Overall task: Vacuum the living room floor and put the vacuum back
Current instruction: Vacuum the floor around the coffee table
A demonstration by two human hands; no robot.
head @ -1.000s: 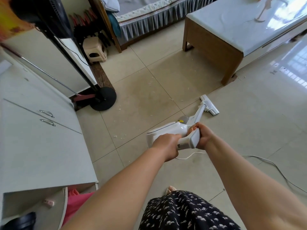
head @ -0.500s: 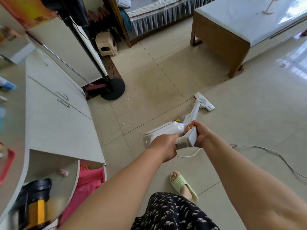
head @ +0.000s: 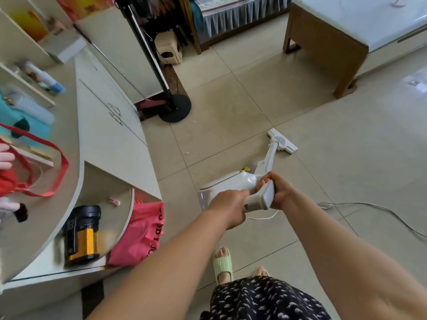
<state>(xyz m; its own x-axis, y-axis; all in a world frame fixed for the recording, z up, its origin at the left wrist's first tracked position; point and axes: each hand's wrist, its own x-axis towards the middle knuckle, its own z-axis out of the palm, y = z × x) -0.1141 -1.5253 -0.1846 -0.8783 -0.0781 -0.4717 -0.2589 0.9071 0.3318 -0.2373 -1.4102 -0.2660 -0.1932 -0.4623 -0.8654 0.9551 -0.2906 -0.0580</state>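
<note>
both hands are on the white stick vacuum [head: 233, 184], out in the middle of the tiled floor [head: 335, 158]. the left hand [head: 227, 207] is curled round the near end of the grey handle [head: 260, 199], and the right hand [head: 278, 191] is wrapped round its far side, fingers closed over the grip, so the two hands sit just beside each other with the handle between them. the vacuum body juts out to the left of the hands, and its tube slants away to the floor head [head: 283, 141], which lies flat on the tiles farther off and a little right. a thin white cord [head: 369, 207] trails from under the hands and runs off across the floor to the right.

small pale crumbs [head: 191, 153] lie scattered on the tiles left of the floor head, toward the round black base of a standing fan [head: 175, 108]. a white cabinet [head: 111, 125] runs along the left side, with a black and yellow torch [head: 83, 234] on its curved lower shelf and a pink bag [head: 141, 232] beside it on the floor. far right stands a wooden coffee table [head: 328, 40] with a glossy white top. a beige plastic stool [head: 167, 48] sits far back by the fan pole. a foot in a green slipper [head: 222, 264] shows near the bottom, above a dark patterned skirt.
</note>
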